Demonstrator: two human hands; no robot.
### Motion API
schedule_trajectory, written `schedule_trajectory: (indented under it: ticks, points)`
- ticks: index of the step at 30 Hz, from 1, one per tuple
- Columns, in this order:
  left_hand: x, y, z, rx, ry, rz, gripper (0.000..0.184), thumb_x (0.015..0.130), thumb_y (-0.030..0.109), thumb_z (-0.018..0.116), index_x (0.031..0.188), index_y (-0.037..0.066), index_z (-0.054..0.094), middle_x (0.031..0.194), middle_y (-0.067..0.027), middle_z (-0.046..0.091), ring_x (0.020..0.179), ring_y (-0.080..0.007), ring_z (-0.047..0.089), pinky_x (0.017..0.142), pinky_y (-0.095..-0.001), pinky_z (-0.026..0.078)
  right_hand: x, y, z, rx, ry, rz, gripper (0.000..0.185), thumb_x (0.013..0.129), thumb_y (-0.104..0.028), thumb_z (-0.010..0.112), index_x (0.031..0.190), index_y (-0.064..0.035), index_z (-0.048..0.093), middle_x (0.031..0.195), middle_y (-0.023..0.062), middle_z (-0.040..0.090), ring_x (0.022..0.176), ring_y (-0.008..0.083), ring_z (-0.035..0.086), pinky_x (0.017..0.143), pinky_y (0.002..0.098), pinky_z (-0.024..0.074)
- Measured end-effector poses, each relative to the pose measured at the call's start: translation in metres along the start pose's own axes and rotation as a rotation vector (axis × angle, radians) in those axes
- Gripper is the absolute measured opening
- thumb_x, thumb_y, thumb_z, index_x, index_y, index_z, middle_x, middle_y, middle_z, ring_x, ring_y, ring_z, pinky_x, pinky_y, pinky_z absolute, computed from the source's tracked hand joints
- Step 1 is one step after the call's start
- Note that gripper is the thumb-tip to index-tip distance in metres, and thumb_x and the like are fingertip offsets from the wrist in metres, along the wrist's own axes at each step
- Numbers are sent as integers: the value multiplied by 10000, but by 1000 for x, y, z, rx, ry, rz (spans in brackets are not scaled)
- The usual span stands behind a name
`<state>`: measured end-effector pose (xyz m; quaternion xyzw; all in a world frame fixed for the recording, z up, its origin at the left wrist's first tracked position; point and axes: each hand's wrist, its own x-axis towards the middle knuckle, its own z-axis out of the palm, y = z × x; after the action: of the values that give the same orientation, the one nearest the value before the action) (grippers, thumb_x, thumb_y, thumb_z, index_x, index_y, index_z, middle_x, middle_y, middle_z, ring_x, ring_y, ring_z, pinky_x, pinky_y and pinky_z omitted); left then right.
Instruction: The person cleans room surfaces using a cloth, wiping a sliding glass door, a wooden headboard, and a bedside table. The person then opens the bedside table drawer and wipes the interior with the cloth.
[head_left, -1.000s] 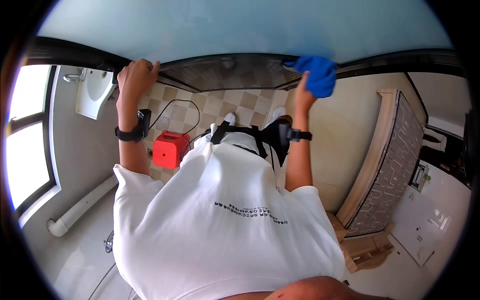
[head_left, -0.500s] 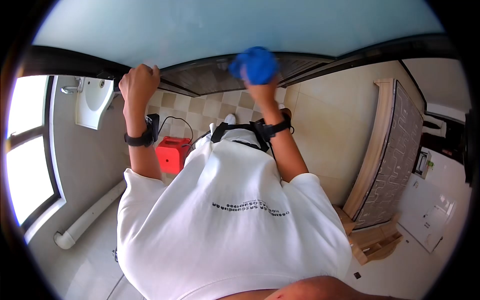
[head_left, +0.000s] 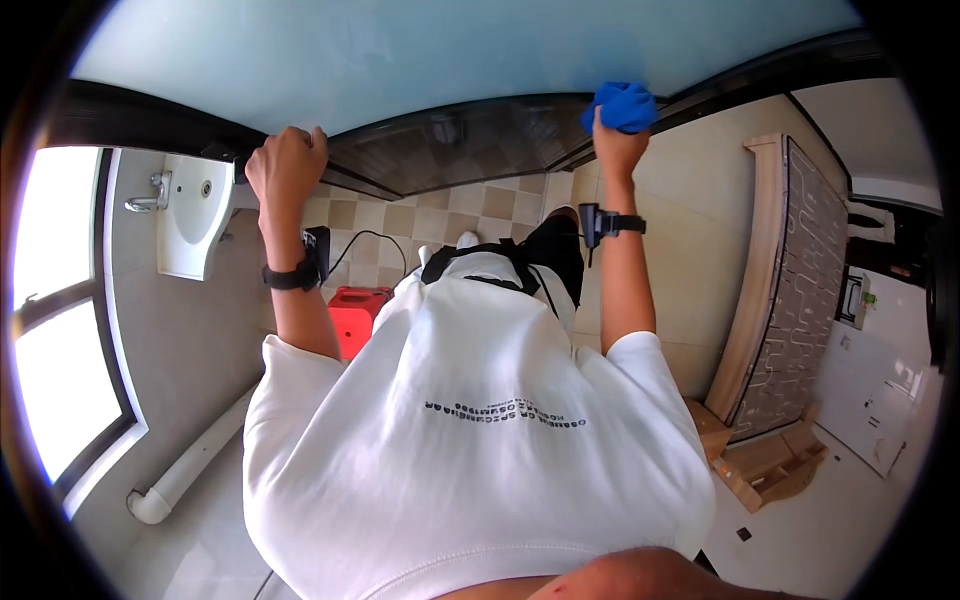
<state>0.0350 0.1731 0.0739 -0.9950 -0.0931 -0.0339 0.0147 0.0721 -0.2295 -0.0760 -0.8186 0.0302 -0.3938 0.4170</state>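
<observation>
A frosted glass panel (head_left: 420,50) in a dark frame (head_left: 400,185) stretches across the top of the view. My right hand (head_left: 622,152) grips a bunched blue cloth (head_left: 627,106) against the right part of the glass, close to the frame's lower edge. At the left, my left hand (head_left: 287,168) is curled over the panel's dark edge, its fingertips hidden on the far side. Both wrists carry black straps with small devices.
A white washbasin (head_left: 190,220) with a metal tap is on the left wall, beside a window (head_left: 65,300). Low behind my left arm stands a red box (head_left: 355,320) with a black cable. A bed with a wooden frame (head_left: 752,270) stands at the right.
My right hand has moved right along the glass with the blue cloth, from the middle to the right part. My left hand stays at the panel's edge.
</observation>
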Motion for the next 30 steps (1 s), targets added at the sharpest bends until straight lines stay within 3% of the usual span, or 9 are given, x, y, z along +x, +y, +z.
schedule_trajectory:
  ticks: [1, 5, 10, 12, 14, 20, 21, 24, 30]
  points:
    - [0, 0, -1, -3, 10, -19, 399, 879, 422, 584, 743, 75, 723, 757, -217, 669, 771, -446, 652, 699, -473, 531, -13, -5, 19, 5, 45, -59, 167, 699, -102, 753, 656, -134, 594, 715, 39, 645, 655, 242, 637, 616, 347, 509]
    - [-4, 0, 4, 18, 143, 21, 379, 864, 380, 608, 666, 75, 711, 669, -186, 660, 673, -402, 664, 616, -437, 527, -38, -103, 53, 385, -328, -217, 141, 668, -183, 769, 678, -122, 642, 801, 80, 652, 720, 280, 635, 668, 374, 505]
    - [-5, -4, 1, 26, 130, 24, 374, 863, 389, 621, 666, 85, 714, 660, -172, 661, 650, -380, 664, 588, -419, 522, -60, -131, 101, 61, -697, -624, 255, 647, -315, 762, 710, -92, 658, 900, 92, 632, 819, 291, 608, 749, 404, 478]
    - [-4, -9, 1, -26, 108, 65, 368, 865, 385, 628, 668, 86, 715, 651, -170, 658, 634, -376, 661, 575, -421, 515, -55, -140, 98, 140, -628, -599, 238, 668, -287, 761, 716, -80, 655, 855, 92, 624, 776, 284, 625, 698, 397, 498]
    - [-6, -13, 3, -29, 142, 68, 367, 863, 383, 633, 667, 84, 714, 644, -171, 656, 625, -374, 659, 570, -419, 513, -38, -157, 78, 251, -429, -101, 224, 699, -268, 758, 688, -78, 641, 820, 98, 611, 714, 284, 633, 620, 391, 509]
    - [-7, -11, 5, -22, 194, 77, 360, 856, 364, 644, 652, 74, 709, 617, -173, 643, 588, -365, 649, 554, -407, 506, 64, -155, 13, 194, 101, -345, 253, 715, -186, 740, 887, -62, 603, 847, 135, 610, 719, 345, 628, 622, 398, 509]
    - [-7, -10, 5, -16, 207, 83, 357, 856, 359, 644, 649, 75, 708, 612, -172, 641, 579, -363, 646, 549, -404, 505, 92, -123, 17, 65, 238, -626, 196, 732, -150, 707, 882, -63, 614, 898, 149, 634, 748, 344, 631, 634, 407, 506]
    - [-7, -11, 6, -16, 189, 85, 352, 856, 351, 642, 644, 77, 707, 605, -170, 639, 571, -363, 643, 543, -404, 503, 120, -166, -17, -5, 231, -469, 106, 709, -134, 683, 732, -64, 606, 633, 88, 605, 562, 356, 586, 538, 424, 489]
    - [-11, -8, 7, -19, 204, 96, 348, 860, 342, 638, 644, 78, 706, 604, -168, 638, 573, -363, 644, 544, -409, 508, 49, -177, 26, -137, -143, -172, 282, 572, -259, 767, 693, -73, 592, 576, 167, 607, 551, 401, 611, 516, 447, 504]
